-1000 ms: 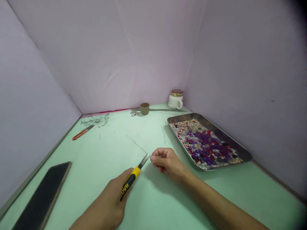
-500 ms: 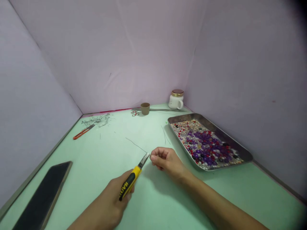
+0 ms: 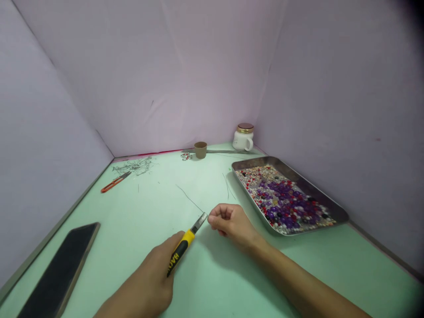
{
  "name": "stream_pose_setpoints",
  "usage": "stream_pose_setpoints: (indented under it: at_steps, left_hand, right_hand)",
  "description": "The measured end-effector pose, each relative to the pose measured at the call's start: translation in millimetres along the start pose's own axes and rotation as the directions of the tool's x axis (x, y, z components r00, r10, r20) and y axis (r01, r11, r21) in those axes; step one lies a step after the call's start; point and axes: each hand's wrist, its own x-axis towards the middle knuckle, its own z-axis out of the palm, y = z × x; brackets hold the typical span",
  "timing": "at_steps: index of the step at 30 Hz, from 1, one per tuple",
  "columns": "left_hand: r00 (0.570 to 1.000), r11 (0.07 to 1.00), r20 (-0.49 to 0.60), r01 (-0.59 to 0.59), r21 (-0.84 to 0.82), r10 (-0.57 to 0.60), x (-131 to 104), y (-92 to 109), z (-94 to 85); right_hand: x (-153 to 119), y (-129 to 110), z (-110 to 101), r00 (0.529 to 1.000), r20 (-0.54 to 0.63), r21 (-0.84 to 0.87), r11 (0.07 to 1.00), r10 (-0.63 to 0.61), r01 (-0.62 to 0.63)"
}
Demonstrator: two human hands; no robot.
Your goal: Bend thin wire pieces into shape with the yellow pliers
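- We have the pliers (image 3: pixel 186 240) near the middle of the green table (image 3: pixel 132 221), their nose pointing far and to the right.
- A thin, bent wire (image 3: pixel 190 199) runs from the pliers' tip toward the far left.
- Our left hand (image 3: pixel 152 269) is closed around the yellow and black handles.
- Our right hand (image 3: pixel 230 223) has thumb and forefinger pinched together just beside that tip; what they pinch is too small for us to tell.
- To our right lies the metal tray (image 3: pixel 303 176), holding purple, red, white and black beads (image 3: pixel 285 198).
- Loose wires (image 3: pixel 227 186) lie left of it.
- Far off stand a brown cup (image 3: pixel 200 151) and, farther right, a white lidded mug (image 3: pixel 243 140).
- At far left are orange-handled snips (image 3: pixel 115 182) beside wire scraps (image 3: pixel 134 167); at near left, a phone (image 3: pixel 62 269).
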Motion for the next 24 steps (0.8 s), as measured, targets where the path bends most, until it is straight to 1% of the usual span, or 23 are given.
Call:
stream_pose_setpoints:
  at_steps: [1, 3, 5, 7, 8, 10, 11, 12, 13, 14, 16, 17, 18, 20, 21, 22, 23, 24]
  left_hand:
    - [0.999, 0.996, -0.049, 0.011, 0.084, -0.007, 0.0, -3.8, 3.6]
    - [0.99, 0.966, -0.138, 0.07, 0.251, -0.035, 1.5, -14.8, 13.1]
    - [0.98, 0.908, -0.181, 0.15, 0.391, -0.084, 3.7, -23.6, 22.2]
    - [0.967, 0.859, -0.221, 0.219, 0.462, -0.127, 5.2, -25.0, 26.8]
    - [0.965, 0.864, -0.227, 0.225, 0.451, -0.133, 5.2, -22.6, 26.5]
    - [0.98, 0.933, -0.175, 0.147, 0.328, -0.093, 3.6, -13.3, 20.5]
    - [0.99, 0.969, -0.127, 0.094, 0.227, -0.066, 2.2, -7.8, 15.5]
    - [0.998, 0.993, -0.054, 0.031, 0.11, -0.025, 0.7, -2.8, 10.0]
    - [0.999, 0.999, -0.013, 0.036, 0.029, -0.036, -0.8, 1.0, 4.7]
    - [0.996, 0.996, 0.058, 0.065, -0.06, -0.061, -2.0, 2.9, 0.2]
    - [0.98, 0.963, 0.193, 0.09, -0.253, -0.04, -2.5, 0.4, -4.6]
    - [0.97, 0.932, 0.242, 0.08, -0.353, 0.009, -1.7, -3.4, -4.8]
    - [0.961, 0.893, 0.268, 0.061, -0.445, 0.067, -0.5, -7.9, -3.8]
    - [0.939, 0.78, 0.297, 0.054, -0.623, 0.172, 2.4, -14.9, -0.7]
    - [0.936, 0.757, 0.3, 0.06, -0.651, 0.184, 3.4, -15.9, 0.4]
    - [0.939, 0.77, 0.299, 0.064, -0.635, 0.169, 4.0, -14.7, 0.8]
    - [0.954, 0.824, 0.274, 0.056, -0.564, 0.122, 4.1, -11.7, 0.7]
    - [0.971, 0.893, 0.23, 0.047, -0.448, 0.065, 3.9, -7.6, 0.2]
  right_hand:
    - [0.0, 0.0, 0.0, 1.0, -0.011, -0.011, 1.0, 0.012, -0.012]
    - [-0.2, 0.4, 0.1, 0.999, -0.027, -0.023, 0.999, 0.032, -0.032]
    - [-0.5, 1.3, 0.5, 0.998, -0.031, -0.015, 0.998, 0.058, -0.058]
    - [-0.5, 2.5, 0.9, 0.996, -0.028, 0.01, 0.996, 0.084, -0.084]
    - [-0.3, 3.1, 1.0, 0.996, -0.022, 0.023, 0.996, 0.09, -0.089]
    - [0.3, 4.3, 0.7, 0.997, 0.0, 0.04, 0.996, 0.08, -0.08]
    - [0.6, 4.9, 0.4, 0.998, 0.018, 0.053, 0.997, 0.064, -0.065]
    - [0.9, 5.5, -0.1, 0.998, 0.041, 0.07, 0.997, 0.042, -0.045]
    - [1.1, 6.1, -0.5, 0.998, 0.065, 0.093, 0.995, 0.017, -0.023]
    - [1.3, 6.8, -0.9, 0.996, 0.089, 0.12, 0.993, -0.009, -0.002]
    - [1.3, 8.3, -1.5, 0.99, 0.127, 0.18, 0.983, -0.062, 0.039]
    - [1.2, 8.9, -1.6, 0.987, 0.14, 0.204, 0.978, -0.083, 0.053]
    - [1.1, 9.5, -1.7, 0.984, 0.15, 0.223, 0.973, -0.098, 0.063]
    - [0.7, 10.1, -1.6, 0.981, 0.159, 0.249, 0.966, -0.107, 0.065]
    - [0.5, 10.0, -1.5, 0.982, 0.158, 0.255, 0.965, -0.103, 0.06]
    - [0.4, 9.7, -1.4, 0.984, 0.153, 0.255, 0.965, -0.096, 0.055]
    - [0.2, 9.1, -1.3, 0.986, 0.143, 0.245, 0.968, -0.085, 0.048]
    - [0.1, 8.4, -1.1, 0.989, 0.127, 0.225, 0.973, -0.07, 0.04]
